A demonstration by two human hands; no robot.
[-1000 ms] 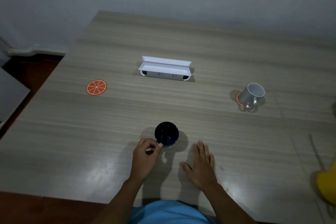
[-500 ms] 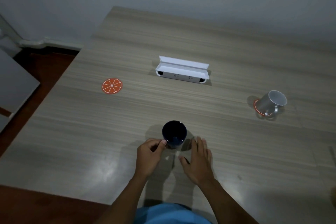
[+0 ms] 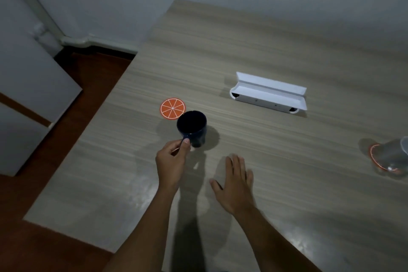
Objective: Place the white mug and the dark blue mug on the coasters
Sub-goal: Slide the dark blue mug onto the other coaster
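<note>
My left hand point(image 3: 172, 161) grips the handle of the dark blue mug point(image 3: 192, 131), which is upright and lifted a little above the table, its rim overlapping the near right edge of the orange-slice coaster point(image 3: 171, 108). My right hand point(image 3: 235, 181) rests flat on the table with fingers apart, holding nothing. At the far right edge the white mug point(image 3: 395, 153) stands on a second orange coaster point(image 3: 375, 157); the frame cuts the mug off.
A white open box-shaped object point(image 3: 268, 95) lies on the wooden table point(image 3: 287, 161) behind the mugs. The table's left edge point(image 3: 106, 106) drops to a dark red floor, where a grey cabinet point(image 3: 28, 86) stands.
My left hand has carried the dark blue mug away from me and to the left, up to the orange-slice coaster. The view has swung left. My right hand stays flat on the table.
</note>
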